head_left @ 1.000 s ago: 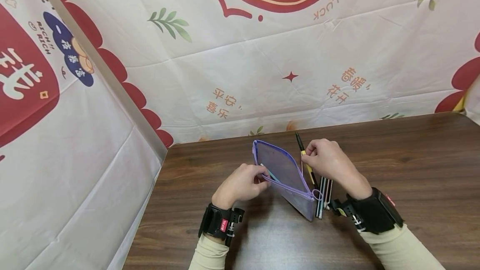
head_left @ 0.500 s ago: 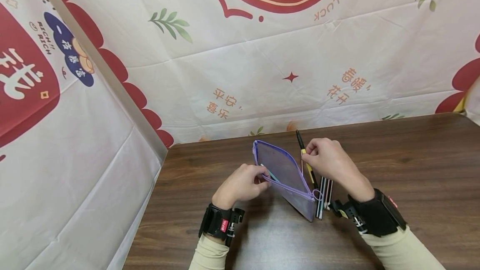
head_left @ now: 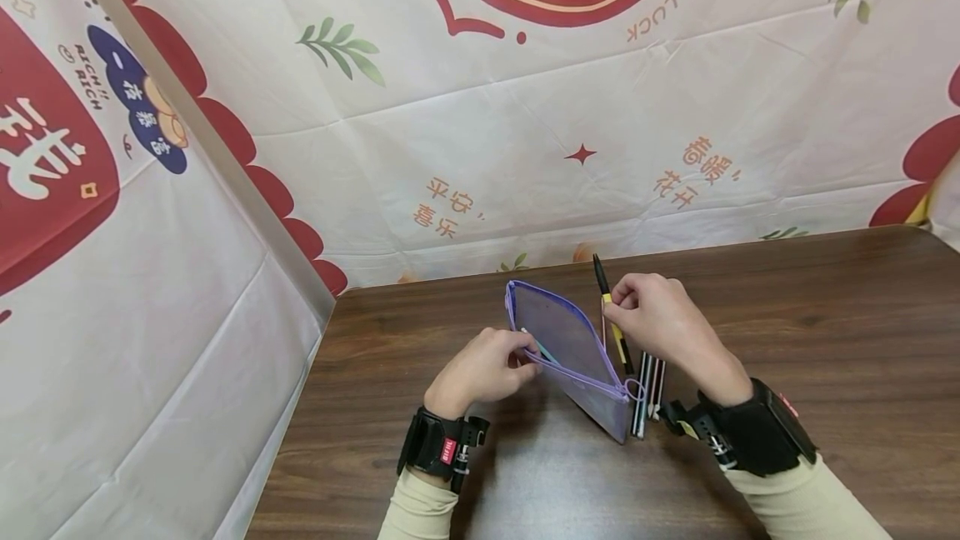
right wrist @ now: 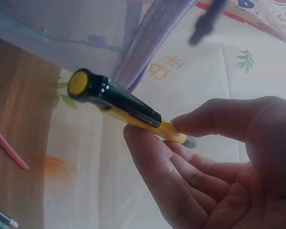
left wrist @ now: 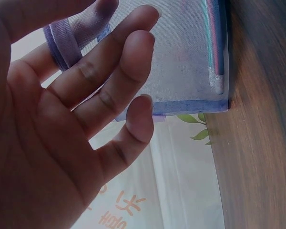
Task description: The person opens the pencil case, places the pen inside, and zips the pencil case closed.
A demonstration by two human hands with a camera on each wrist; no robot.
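Note:
My left hand (head_left: 483, 369) pinches the near rim of a purple mesh zip pencil pouch (head_left: 558, 319), which stands on the table with its top parted. Through the mesh in the left wrist view, pencils (left wrist: 214, 52) show inside the pouch. Just right of the pouch, my right hand (head_left: 663, 319) pinches a black and yellow pen (head_left: 602, 277) between thumb and fingers, tilted above the table. The right wrist view shows the pen's yellow end and black clip (right wrist: 128, 102) up close. Several pencils (head_left: 647, 398) lie side by side between the pouch and my right wrist.
A dark wood table (head_left: 360, 440) carries everything. Its back edge meets a white printed cloth (head_left: 480, 140), and another printed cloth (head_left: 187, 315) hangs along the left side. A pinkish-red stick (right wrist: 7, 145) lies on the table in the right wrist view.
My right hand has risen slightly with the pen, its upper tip moving a little toward the back cloth. My left hand and the pouch have stayed put.

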